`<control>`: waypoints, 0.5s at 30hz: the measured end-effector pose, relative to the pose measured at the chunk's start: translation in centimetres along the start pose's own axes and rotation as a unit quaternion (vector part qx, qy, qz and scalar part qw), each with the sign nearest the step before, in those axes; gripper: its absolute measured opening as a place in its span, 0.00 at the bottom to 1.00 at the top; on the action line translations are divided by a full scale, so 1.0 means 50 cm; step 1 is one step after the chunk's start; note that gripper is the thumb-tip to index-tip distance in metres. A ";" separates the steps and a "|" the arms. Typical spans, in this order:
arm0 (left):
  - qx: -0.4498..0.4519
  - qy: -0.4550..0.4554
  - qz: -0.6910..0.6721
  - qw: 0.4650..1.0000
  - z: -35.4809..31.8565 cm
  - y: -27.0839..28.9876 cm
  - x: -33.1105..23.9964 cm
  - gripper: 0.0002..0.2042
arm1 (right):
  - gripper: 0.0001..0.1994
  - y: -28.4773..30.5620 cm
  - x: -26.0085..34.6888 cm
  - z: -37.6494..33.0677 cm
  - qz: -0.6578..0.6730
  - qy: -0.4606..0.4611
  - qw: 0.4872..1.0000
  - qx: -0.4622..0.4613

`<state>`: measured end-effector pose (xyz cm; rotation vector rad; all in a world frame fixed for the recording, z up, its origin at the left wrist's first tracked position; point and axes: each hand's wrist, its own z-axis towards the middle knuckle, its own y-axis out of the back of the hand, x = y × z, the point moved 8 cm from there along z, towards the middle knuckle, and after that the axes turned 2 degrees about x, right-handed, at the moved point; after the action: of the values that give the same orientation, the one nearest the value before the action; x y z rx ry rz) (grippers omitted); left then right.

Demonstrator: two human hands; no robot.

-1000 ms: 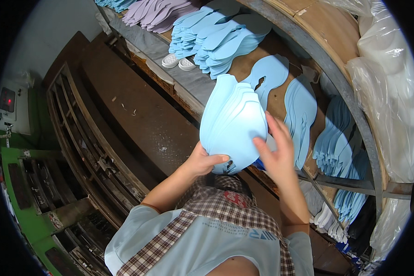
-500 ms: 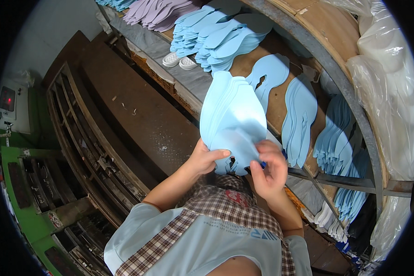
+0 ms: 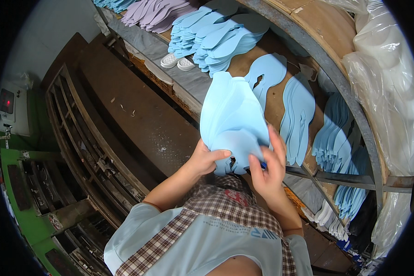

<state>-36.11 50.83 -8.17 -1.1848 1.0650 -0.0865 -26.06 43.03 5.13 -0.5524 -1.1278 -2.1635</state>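
both hands hold a blue stack [image 3: 232,119] of thin shoe-shaped cutouts upright in front of the chest, above the table [image 3: 138,119]. left hand [image 3: 206,158] grips the stack's lower left edge, fingers closed, thumb across the front. right hand [image 3: 267,168] is at the lower right edge, fingers [image 3: 277,146] spread and partly curled against the sheets. more blue cutouts [image 3: 296,117] lie on the wooden shelf [image 3: 271,99] just behind, blue piles [image 3: 216,32] and two white soles [image 3: 178,62] further back, purple ones [image 3: 154,9] at the top.
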 end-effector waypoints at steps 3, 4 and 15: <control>0.007 0.009 -0.049 0.999 0.003 0.014 0.011 0.29 | 0.11 -0.009 0.000 -0.010 0.196 0.015 0.977 0.076; 0.021 0.011 -0.033 0.999 0.002 0.013 0.010 0.29 | 0.12 -0.007 -0.012 -0.011 0.257 -0.010 0.964 0.069; 0.029 0.007 0.011 0.999 -0.012 -0.013 0.009 0.33 | 0.12 -0.021 -0.124 -0.040 0.567 -0.242 0.778 -0.121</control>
<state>-36.01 49.89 -7.93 -1.1211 1.0801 -0.1081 -22.54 43.91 -0.38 -1.5016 -0.4451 -1.0778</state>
